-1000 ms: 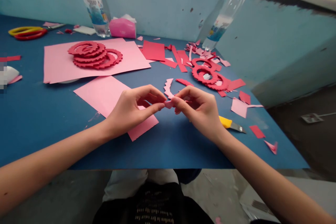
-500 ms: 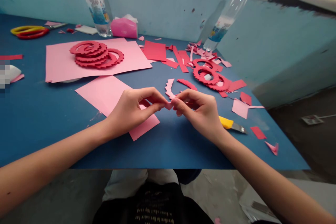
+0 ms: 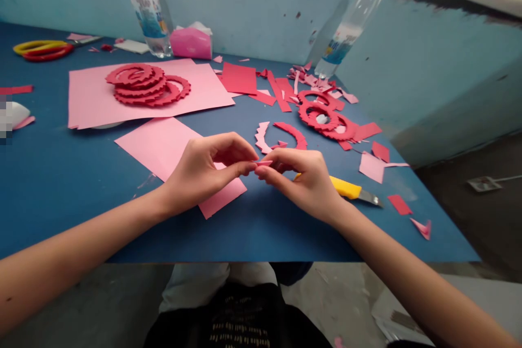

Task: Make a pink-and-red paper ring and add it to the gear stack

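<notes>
Between my fingertips is a small folded piece of pink paper (image 3: 264,163), seen nearly edge-on. My left hand (image 3: 212,166) pinches its left end, thumb below and fingers above. On its right end, my right hand (image 3: 304,174) closes with thumb and fingers. Just beyond lie a pink curved strip of folded paper (image 3: 261,137) and a red curved strip (image 3: 294,133). A sheet of pink paper (image 3: 159,144) lies partly under my left hand. Partly hidden behind my right hand is a yellow utility knife (image 3: 346,187).
Red toothed paper rings (image 3: 138,84) are stacked on larger pink sheets (image 3: 87,95). More red rings (image 3: 320,119) and paper scraps lie right. Two bottles (image 3: 153,22), a pink tissue pack (image 3: 191,43) and scissors (image 3: 44,50) stand or lie near the wall.
My right hand has shifted slightly left and down, turning the pink paper to lie flatter between my fingers. More of the red curved strip and the yellow knife now shows.
</notes>
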The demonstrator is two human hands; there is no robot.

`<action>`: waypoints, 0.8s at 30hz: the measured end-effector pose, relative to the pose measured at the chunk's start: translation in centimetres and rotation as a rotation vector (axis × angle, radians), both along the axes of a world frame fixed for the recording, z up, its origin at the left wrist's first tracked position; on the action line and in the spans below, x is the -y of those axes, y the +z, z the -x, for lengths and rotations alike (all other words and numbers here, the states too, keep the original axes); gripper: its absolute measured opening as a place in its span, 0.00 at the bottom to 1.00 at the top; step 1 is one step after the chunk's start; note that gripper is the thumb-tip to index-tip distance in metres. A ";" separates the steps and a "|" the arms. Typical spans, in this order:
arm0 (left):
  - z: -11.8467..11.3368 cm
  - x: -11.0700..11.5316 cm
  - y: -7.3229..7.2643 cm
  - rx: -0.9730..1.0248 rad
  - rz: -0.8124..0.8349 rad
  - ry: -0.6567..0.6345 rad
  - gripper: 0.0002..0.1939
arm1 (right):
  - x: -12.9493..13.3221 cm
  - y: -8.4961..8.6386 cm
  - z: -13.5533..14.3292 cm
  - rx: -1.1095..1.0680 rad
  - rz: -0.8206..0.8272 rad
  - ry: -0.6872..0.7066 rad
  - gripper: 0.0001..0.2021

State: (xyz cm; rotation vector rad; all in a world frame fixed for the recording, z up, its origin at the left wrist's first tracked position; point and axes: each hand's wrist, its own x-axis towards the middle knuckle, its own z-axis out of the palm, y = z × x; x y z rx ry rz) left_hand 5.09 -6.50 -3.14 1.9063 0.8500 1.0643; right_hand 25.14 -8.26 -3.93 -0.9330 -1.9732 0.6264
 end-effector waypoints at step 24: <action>1.6 -1.7 0.0 -0.378 -0.274 0.199 0.08 | -1.1 0.6 -1.8 0.001 -0.160 -0.339 0.13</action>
